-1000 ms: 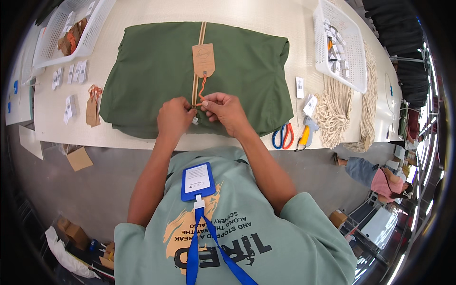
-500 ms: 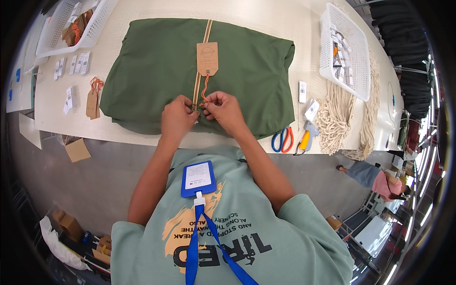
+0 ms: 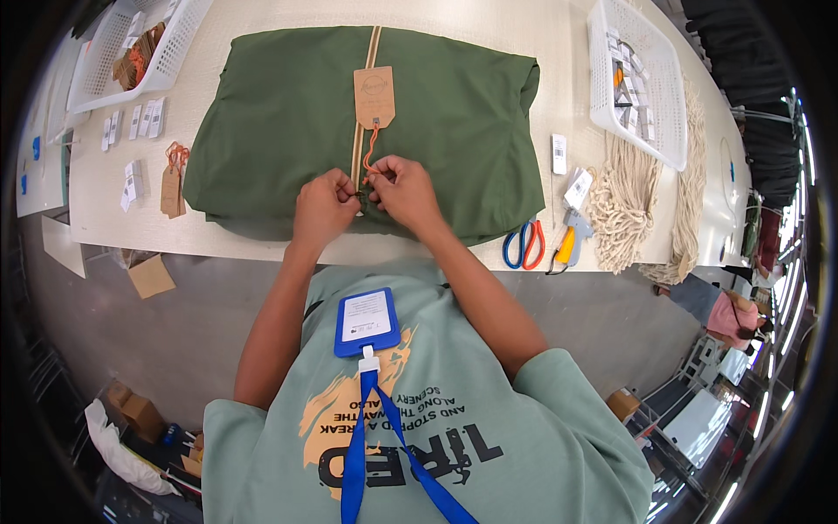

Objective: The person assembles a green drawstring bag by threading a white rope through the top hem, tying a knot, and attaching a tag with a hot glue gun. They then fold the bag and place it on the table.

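Observation:
A folded dark green fabric piece (image 3: 463, 122), perhaps a garment or bag, lies flat on the table. Down its middle runs a tan-striped zipper-like band (image 3: 370, 52). A brown card hang tag (image 3: 374, 96) rests on the band, its orange cord (image 3: 373, 148) running down toward my fingers. My right hand (image 3: 403, 194) is closed in a pinch on the cord's lower end. Beside it, my left hand (image 3: 325, 208) pinches at the band's near end, where a small dark loop shows between the hands. What exactly the left fingertips grip is hidden.
Right of the fabric lie blue-and-red-handled scissors (image 3: 525, 245), a grey-yellow tagging gun (image 3: 572, 239), white labels and cream cord bundles (image 3: 624, 201). White baskets (image 3: 668, 105) (image 3: 179, 65) hold labels and tags. More brown tags (image 3: 172, 188) lie left. A person (image 3: 720, 314) stands far right.
Both hands stay pinched at the band's near end, with slight finger shifts. The right fingers have moved a little up the cord. The whole view has shifted slightly.

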`<action>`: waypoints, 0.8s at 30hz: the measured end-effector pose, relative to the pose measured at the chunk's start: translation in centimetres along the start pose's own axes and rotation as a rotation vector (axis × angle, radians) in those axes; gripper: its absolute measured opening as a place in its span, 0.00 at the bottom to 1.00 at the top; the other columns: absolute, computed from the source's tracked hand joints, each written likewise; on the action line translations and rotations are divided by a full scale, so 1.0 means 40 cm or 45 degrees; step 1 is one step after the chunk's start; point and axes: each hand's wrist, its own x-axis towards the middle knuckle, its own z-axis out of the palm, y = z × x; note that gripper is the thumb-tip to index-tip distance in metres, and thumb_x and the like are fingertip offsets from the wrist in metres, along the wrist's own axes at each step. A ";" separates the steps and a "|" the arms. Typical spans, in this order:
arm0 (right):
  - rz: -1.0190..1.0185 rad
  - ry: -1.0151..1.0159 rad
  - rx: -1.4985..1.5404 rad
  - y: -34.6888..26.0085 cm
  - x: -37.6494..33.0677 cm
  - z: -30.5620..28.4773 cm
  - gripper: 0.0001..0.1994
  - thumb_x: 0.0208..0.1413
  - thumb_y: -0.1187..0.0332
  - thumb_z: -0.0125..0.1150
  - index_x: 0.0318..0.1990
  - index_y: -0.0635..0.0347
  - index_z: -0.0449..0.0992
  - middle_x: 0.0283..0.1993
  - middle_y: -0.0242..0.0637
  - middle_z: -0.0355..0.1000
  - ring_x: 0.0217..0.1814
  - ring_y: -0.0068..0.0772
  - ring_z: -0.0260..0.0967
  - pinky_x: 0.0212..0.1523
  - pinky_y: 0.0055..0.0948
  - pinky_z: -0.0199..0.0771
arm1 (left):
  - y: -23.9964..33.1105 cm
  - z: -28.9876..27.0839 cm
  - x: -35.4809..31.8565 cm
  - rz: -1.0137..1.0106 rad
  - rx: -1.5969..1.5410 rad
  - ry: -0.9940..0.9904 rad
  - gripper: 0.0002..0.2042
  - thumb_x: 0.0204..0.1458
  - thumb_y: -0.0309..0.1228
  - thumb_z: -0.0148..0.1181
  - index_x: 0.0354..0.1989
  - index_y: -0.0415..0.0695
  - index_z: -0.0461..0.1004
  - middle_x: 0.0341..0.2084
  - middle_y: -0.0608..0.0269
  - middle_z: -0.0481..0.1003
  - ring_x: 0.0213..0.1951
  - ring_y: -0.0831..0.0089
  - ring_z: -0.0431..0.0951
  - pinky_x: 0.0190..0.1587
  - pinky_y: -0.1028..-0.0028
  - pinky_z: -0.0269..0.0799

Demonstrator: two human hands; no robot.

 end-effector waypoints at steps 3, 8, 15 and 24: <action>0.005 -0.050 -0.102 -0.001 0.008 -0.002 0.05 0.59 0.73 0.62 0.37 0.67 0.79 0.31 0.41 0.80 0.28 0.33 0.80 0.31 0.33 0.78 | -0.010 0.000 -0.001 0.044 -0.110 0.030 0.06 0.44 0.24 0.65 0.30 0.37 0.76 0.23 0.55 0.79 0.26 0.64 0.81 0.34 0.67 0.76; -0.291 -0.030 -0.460 0.008 0.007 0.006 0.04 0.56 0.72 0.63 0.35 0.62 0.79 0.36 0.46 0.77 0.40 0.51 0.76 0.42 0.45 0.74 | -0.022 0.003 -0.006 0.073 -0.182 0.020 0.04 0.47 0.21 0.64 0.31 0.36 0.76 0.23 0.58 0.80 0.25 0.71 0.79 0.33 0.71 0.75; -0.295 -0.064 -0.543 0.001 -0.002 -0.001 0.04 0.56 0.74 0.63 0.37 0.64 0.79 0.39 0.45 0.74 0.41 0.48 0.74 0.44 0.41 0.72 | -0.037 0.006 -0.012 0.072 -0.253 -0.011 0.05 0.50 0.21 0.66 0.32 0.37 0.75 0.23 0.68 0.76 0.26 0.82 0.73 0.32 0.77 0.71; -0.263 -0.118 -0.512 -0.001 -0.002 -0.006 0.04 0.55 0.76 0.63 0.38 0.64 0.79 0.39 0.46 0.74 0.42 0.47 0.74 0.45 0.40 0.72 | -0.027 0.005 -0.023 0.053 -0.314 0.007 0.05 0.51 0.22 0.66 0.33 0.37 0.76 0.24 0.68 0.76 0.26 0.83 0.73 0.32 0.78 0.71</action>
